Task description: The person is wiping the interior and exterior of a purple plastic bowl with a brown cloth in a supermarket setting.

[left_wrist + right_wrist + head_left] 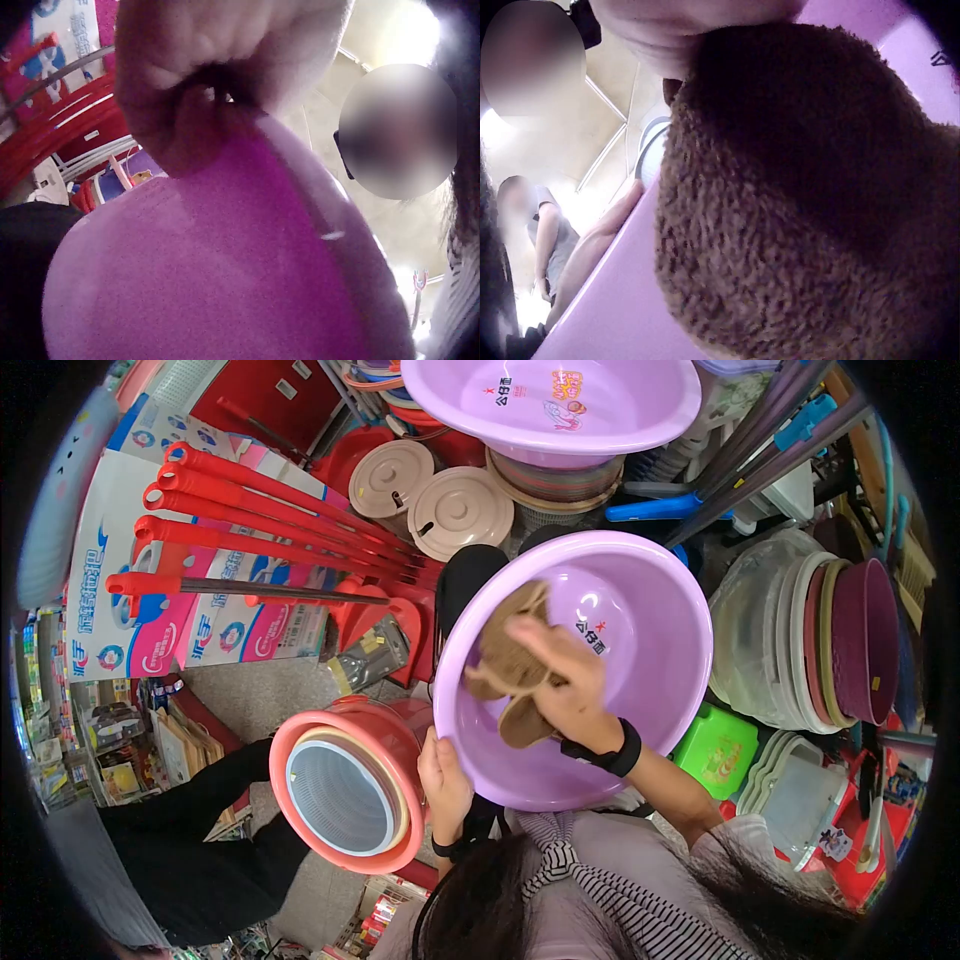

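Observation:
A round purple basin is tilted toward me in the head view, with small black characters on its inside. My left hand grips the basin's rim at the lower left; in the left wrist view its fingers curl over that edge. Inside the basin, my right hand holds a bunched brown cloth against the left inner wall. Seen close in the right wrist view, the cloth is fuzzy and hangs below the hand, covering much of the basin wall behind it.
Left of the basin stand coral and grey nested tubs and several red-handled poles. Lidded beige bins and another purple basin are beyond. Stacked tubs and a green container lie right. A person's dark-trousered leg is at left.

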Available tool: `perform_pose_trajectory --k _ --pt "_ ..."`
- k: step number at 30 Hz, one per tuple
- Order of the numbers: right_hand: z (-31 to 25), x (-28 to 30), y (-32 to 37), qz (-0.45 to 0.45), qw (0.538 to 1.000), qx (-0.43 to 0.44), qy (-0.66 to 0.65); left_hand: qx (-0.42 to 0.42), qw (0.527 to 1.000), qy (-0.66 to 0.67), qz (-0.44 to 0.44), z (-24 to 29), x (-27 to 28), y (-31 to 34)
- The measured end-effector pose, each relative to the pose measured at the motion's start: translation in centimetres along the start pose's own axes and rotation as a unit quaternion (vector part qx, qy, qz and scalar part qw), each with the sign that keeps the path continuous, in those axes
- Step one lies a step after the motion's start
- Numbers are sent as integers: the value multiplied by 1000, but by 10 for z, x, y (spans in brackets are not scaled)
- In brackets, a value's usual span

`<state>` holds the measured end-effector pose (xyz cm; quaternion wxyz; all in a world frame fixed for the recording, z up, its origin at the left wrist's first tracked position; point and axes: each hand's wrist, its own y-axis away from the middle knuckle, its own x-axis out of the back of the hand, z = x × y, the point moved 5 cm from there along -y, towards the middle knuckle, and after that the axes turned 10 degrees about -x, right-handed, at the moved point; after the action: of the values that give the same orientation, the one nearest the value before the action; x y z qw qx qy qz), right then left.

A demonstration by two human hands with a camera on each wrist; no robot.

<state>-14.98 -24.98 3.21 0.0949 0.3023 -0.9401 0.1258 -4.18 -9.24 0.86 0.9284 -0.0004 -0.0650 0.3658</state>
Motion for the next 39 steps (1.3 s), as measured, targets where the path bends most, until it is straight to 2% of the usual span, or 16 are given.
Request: perform_pose_trajectory --k 1,4,7,9,11,15,17,19,21,23,25,28,31,35,37,39 --pt "2 0 -3 0 1000 0 -1 -19 999 -25 15 4 -3 0" --pt "6 26 -8 236 971 -31 -11 -32 999 -37 24 4 0 1" --pt "4 23 -9 217 976 -29 -3 -10 1000 -26 2 6 -1 -1" --pt "1 10 -7 116 993 27 16 5 999 -31 -16 4 -3 -2" --pt "1 -8 0 3 1000 -8 14 -6 1000 -16 -8 0 -2 -3" --pt "12 -4 -3 38 999 23 20 -3 1000 -29 10 -2 -2 -2" --pt "30 17 -3 202 969 -126 -62 -24 999 -25 14 -4 -1 0" --pt "30 24 -7 232 955 -140 -117 -16 1000 -15 0 -1 -2 -1" --pt "18 26 -6 210 972 -96 -44 -8 1000 -1 -15 2 -6 -3" --pt "18 12 -2 99 990 -100 -29 -10 999 -19 -26 5 -9 -5" --pt "13 -5 1 22 999 -31 -31 -6 1000 -21 -19 -1 -6 -5" --pt "22 -12 3 -32 997 -64 -32 -10 999 -34 8 1 -7 -4" --pt "33 4 -1 84 981 -170 -36 -23 999 -44 17 3 -3 -1" --pt "42 10 -4 172 980 -92 -23 -30 998 -46 -10 3 -2 1" --pt "30 7 0 116 987 -103 -32 -24 999 -34 -14 2 -2 -1" --pt "24 -11 4 -40 994 -104 -10 -17 999 -24 -17 1 -2 -1"
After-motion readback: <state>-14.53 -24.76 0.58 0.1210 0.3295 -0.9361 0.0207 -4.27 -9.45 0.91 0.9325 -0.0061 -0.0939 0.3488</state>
